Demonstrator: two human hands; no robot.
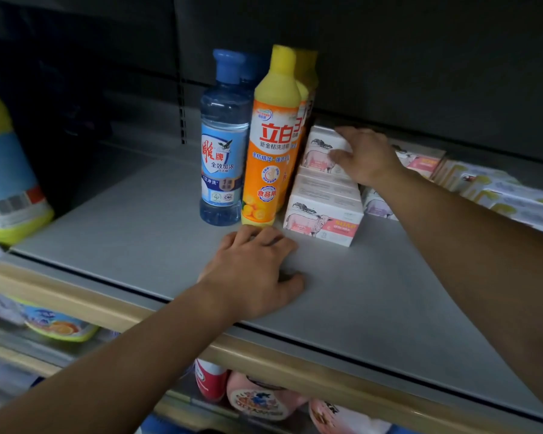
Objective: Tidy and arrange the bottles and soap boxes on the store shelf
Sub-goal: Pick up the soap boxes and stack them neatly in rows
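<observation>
Soap boxes (pixel 323 225) printed with a pink sheep sit in a row right of centre on the grey shelf (pixel 123 233), running from the front box back toward the dark rear wall. At the far end one soap box (pixel 322 151) stands raised above the others, and your right hand (pixel 365 158) is on it, fingers spread over its top and thumb against its printed face; the grip looks loosely curled round the box rather than clamped hard. Just left of the row, touching it, stand two upright bottles: an orange-and-yellow dish soap bottle (pixel 271 145) with a yellow cap, and beside it a clear blue detergent bottle (pixel 223 142) with a blue cap. More yellow caps show behind the orange one.

Your left hand (pixel 254 274) lies palm down on the bare shelf in the middle of the frame, fingers relaxed and holding nothing, its fingertips just short of the orange bottle's base.

At the right edge, further soap boxes with yellow print (pixel 499 192) lie in a slanting row. A large yellow-and-blue bottle (pixel 3 170) fills the left edge, blurred. Below the shelf's tan front rail (pixel 326 364), pink and red containers show on the lower level.
</observation>
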